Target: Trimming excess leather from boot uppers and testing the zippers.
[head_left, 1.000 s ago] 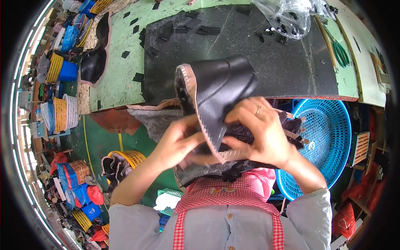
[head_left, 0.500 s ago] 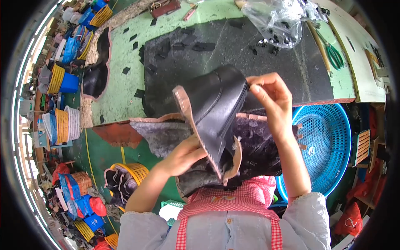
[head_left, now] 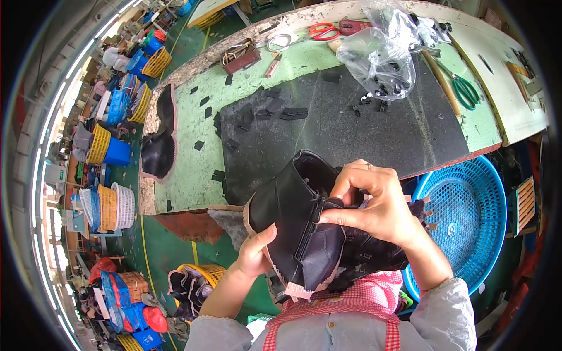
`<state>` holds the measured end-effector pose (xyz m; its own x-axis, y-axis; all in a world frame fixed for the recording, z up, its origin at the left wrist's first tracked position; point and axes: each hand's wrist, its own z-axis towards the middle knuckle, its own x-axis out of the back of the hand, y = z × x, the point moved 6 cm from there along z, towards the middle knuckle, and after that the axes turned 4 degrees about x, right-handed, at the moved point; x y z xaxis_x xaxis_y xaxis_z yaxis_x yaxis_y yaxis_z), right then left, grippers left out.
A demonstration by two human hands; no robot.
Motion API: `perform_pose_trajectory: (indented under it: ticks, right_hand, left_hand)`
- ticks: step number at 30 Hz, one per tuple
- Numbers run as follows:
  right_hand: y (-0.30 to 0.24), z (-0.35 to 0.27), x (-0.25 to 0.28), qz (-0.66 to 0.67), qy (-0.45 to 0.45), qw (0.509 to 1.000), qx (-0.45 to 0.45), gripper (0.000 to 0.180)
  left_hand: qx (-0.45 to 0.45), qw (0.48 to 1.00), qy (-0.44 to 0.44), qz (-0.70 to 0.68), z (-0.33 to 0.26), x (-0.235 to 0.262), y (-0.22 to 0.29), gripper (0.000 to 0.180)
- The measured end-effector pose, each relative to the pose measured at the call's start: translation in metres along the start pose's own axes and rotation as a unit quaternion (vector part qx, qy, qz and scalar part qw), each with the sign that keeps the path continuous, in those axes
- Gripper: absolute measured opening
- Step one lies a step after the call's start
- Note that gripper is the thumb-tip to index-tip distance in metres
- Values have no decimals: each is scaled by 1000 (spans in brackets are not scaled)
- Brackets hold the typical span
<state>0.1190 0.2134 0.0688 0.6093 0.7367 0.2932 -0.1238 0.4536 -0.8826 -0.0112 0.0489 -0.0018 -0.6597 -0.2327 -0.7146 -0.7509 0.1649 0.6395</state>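
Observation:
A black leather boot upper (head_left: 278, 213) is held up over my lap, its opening at the top and a pale, serrated edge along its lower rim. My left hand (head_left: 256, 253) grips its left edge, thumb on the outside and the other fingers hidden behind the leather. With thumb and fingers, my right hand (head_left: 374, 205) pinches the upper's edge beside the opening. Below that pinch runs a narrow dark strip that looks like a zipper (head_left: 305, 237). More dark, fleecy pieces (head_left: 374, 257) lie on my lap under the upper.
Ahead, a green workbench (head_left: 193, 158) bears a black mat (head_left: 328, 128) with several small black patches. A clear plastic bag (head_left: 380, 64), green-handled scissors (head_left: 465, 90) and red-handled scissors (head_left: 324, 31) lie farther back. Another upper (head_left: 158, 155) rests at the left. A blue basket (head_left: 497, 205) stands right.
The boot upper has turned so its opening and side strip show, and sits lower in view. My right hand has moved down to the strip's top; more of the bench's far side shows.

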Motion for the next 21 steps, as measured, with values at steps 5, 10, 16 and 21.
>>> perform_pose_trajectory:
  ticks: [5,10,16,21]
  right_hand:
    - [0,3,4,-8,-2,999,52,27]
    - [-3,1,46,-134,304,936,116,23]
    - [32,0,103,-356,84,891,270,17]
    - [191,-32,348,-658,260,697,-120,32]
  left_hand:
    - [8,999,14,29,4,2,-3,62]
    - [-145,979,-38,138,19,-61,26,102]
    - [-189,814,254,487,7,-41,117,45]
    - [-101,636,-115,756,50,-85,144,52]
